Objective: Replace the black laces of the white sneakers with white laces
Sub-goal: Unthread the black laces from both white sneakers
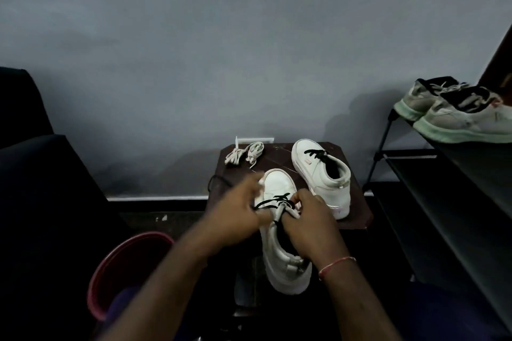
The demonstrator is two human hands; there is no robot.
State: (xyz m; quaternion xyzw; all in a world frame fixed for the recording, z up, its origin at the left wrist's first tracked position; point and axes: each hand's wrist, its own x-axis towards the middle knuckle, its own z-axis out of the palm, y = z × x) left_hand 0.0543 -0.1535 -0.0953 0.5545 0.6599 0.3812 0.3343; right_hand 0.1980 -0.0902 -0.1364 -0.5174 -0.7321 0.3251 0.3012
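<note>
A white sneaker [279, 255] lies toe-away on the front of a small dark table [357, 213], its heel hanging over the near edge. Black lace [273, 200] crosses its eyelets, and a loose loop of it trails off to the left. My left hand [237, 213] pinches the lace at the shoe's left side. My right hand [310, 221] grips the shoe's tongue and right eyelet flap. A second white sneaker [324, 174] with black lace stands behind, to the right. Two bundled white laces [245, 153] lie at the table's far left corner.
A red bucket [122, 266] stands on the floor at the lower left. A black shoe rack [448, 183] on the right carries another worn pair of sneakers [457, 113]. A dark chair [33, 152] fills the left side. A grey wall lies behind.
</note>
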